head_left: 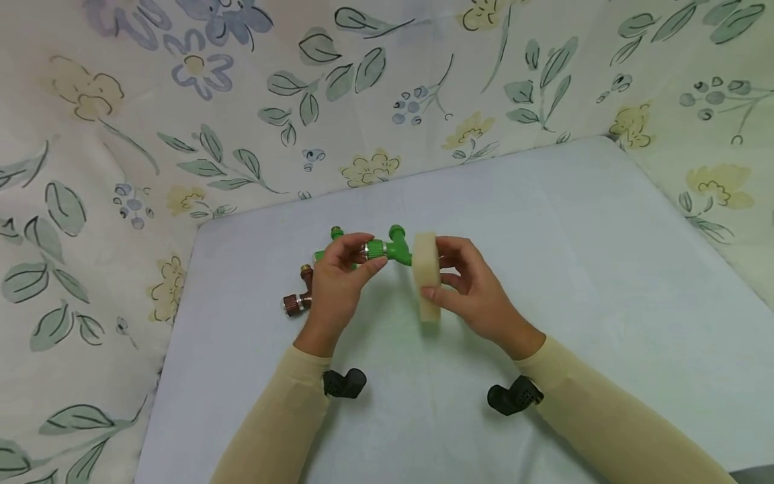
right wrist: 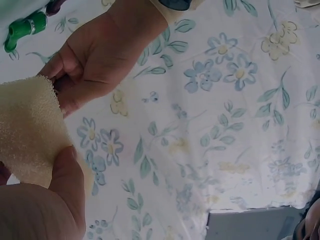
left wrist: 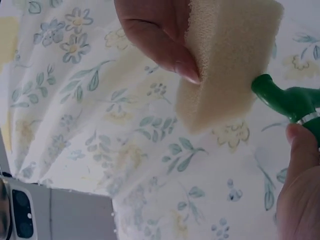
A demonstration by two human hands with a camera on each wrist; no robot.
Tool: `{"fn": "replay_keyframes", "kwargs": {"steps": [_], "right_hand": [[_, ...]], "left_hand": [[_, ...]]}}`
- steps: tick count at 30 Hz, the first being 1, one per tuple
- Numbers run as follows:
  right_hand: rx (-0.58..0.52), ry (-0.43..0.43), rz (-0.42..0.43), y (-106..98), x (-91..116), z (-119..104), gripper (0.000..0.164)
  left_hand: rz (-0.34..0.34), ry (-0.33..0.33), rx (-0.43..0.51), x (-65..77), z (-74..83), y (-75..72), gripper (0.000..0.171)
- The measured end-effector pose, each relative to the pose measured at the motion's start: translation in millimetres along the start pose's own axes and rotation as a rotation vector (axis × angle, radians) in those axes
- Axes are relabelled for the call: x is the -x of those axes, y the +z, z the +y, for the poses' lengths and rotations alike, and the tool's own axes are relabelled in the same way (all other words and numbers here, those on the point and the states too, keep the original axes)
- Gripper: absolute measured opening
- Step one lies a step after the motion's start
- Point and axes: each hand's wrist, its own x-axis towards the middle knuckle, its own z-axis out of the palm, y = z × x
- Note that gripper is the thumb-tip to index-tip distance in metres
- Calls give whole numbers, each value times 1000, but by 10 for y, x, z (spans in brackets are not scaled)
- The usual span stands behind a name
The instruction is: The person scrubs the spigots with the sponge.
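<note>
My left hand (head_left: 335,282) pinches a green plastic tap (head_left: 397,250) by its ribbed, silver-banded end, thumb below and fingers above. A thick cream sponge (head_left: 426,277) is gripped in my right hand (head_left: 484,296), with the thumb on its near side and the fingers behind. The tap's spout (left wrist: 262,87) meets or nearly meets the sponge's face; contact is unclear. In the right wrist view the sponge (right wrist: 30,125) hides the held tap.
Behind my left hand, a second green tap (right wrist: 25,31) and a brown tap (head_left: 295,304) lie on the white table (head_left: 574,269), both partly covered by the hand. A floral cloth (head_left: 363,87) hangs along the table's far and side edges.
</note>
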Motion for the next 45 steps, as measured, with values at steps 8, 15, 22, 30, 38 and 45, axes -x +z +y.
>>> {"fn": "replay_keyframes", "kwargs": {"steps": [8, 15, 22, 30, 38, 45], "right_hand": [[39, -41, -15, -43, -4, 167, 70], [-9, -31, -36, -61, -42, 85, 67], [-59, -18, -57, -115, -62, 106, 63], [103, 22, 13, -97, -69, -21, 62], [249, 101, 137, -125, -63, 26, 62], [235, 140, 168, -100, -49, 68, 60]], "left_hand": [[34, -14, -58, 22, 71, 2, 37], [-4, -38, 30, -9, -113, -45, 40], [-129, -65, 163, 7, -93, -37, 43], [-213, -37, 202, 25, -40, -30, 37], [-239, -26, 254, 33, -48, -22, 36], [-226, -15, 225, 30, -50, 3, 37]]}}
